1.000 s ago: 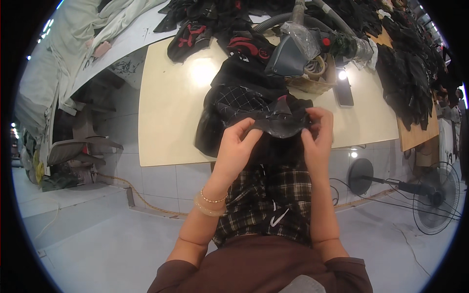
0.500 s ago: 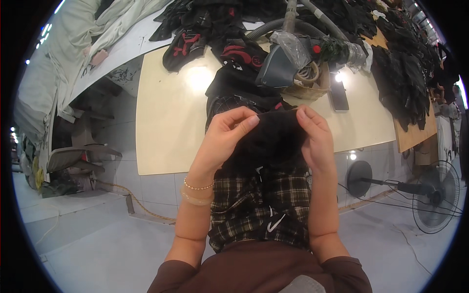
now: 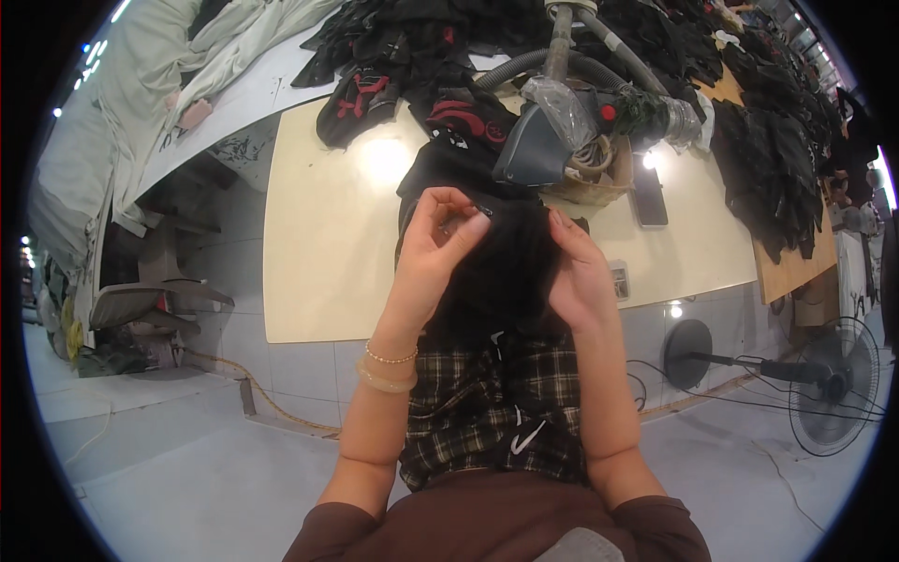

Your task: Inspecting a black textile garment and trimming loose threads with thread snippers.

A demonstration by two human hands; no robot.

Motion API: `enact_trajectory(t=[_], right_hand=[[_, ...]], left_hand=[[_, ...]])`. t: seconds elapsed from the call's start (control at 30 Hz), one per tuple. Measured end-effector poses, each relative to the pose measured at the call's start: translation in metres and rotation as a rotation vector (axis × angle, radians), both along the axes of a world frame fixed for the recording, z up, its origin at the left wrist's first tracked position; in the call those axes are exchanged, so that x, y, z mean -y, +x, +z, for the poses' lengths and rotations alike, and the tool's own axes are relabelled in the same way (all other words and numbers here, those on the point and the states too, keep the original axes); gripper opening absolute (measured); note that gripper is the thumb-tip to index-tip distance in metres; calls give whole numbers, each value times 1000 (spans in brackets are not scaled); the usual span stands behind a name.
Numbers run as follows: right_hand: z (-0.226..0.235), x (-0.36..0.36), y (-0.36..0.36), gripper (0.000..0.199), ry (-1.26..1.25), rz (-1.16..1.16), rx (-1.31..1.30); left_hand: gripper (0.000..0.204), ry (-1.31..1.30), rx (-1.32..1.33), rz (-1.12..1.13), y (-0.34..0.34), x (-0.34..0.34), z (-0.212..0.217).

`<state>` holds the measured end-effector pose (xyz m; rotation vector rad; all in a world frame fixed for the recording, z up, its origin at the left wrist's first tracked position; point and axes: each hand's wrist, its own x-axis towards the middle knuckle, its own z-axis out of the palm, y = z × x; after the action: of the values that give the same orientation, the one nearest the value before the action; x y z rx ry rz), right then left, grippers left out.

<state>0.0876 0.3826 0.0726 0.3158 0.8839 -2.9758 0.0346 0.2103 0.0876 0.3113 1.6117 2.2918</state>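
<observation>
A black garment (image 3: pixel 506 267) hangs between my hands, over the near edge of the table and down to my lap. My left hand (image 3: pixel 433 258) is closed, thumb and forefinger pinching a small dark bit at the cloth's upper left; it looks like part of the garment. On the other side, my right hand (image 3: pixel 579 272) grips the garment's edge with the thumb uppermost and the other fingers partly hidden behind the cloth. Just beyond lies more black cloth (image 3: pixel 445 173), running toward a piece with a red print (image 3: pixel 464 117).
A grey machine head (image 3: pixel 534 145) with hoses stands over the cream table (image 3: pixel 328 215). Near it are a small box (image 3: pixel 595 187) and a phone (image 3: pixel 649 192). Black garments (image 3: pixel 773 178) pile at the right. A fan (image 3: pixel 833 384) stands lower right, a chair (image 3: pixel 150 300) left.
My right hand has moved left, closer to my left hand, and the cloth between them has gone from stretched to bunched. A small framed item on the table beside my right wrist now shows.
</observation>
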Motion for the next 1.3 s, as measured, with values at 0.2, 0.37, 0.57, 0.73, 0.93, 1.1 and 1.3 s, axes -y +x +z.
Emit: enact_trajectory(t=[0.2,0.37,0.57,0.73,0.93,1.1,1.3], right_hand=[[6,5,0,13,-62,-29,9],[6,6,2,13,-73,-26,-16],[13,6,3,14,-58,-45,-14],[18,6,3,14,-67,-59,1],[19,6,3,14,-95,-69,-15],[21,3,5,15,-124,-65,-16],[16,4,4,16,-118,-71,-30]], left_hand=[[34,-244,-295,-30,-12,2,-13],[24,-259,-277,11,-16,0,-13],[7,-257,-391,95,-15,-7,-6],[11,-252,-402,131,-16,-7,-8],[9,-259,-372,137,-15,-12,-4],[11,-246,-391,144,-16,-13,-7],[10,-251,-332,150,-14,-10,-8]])
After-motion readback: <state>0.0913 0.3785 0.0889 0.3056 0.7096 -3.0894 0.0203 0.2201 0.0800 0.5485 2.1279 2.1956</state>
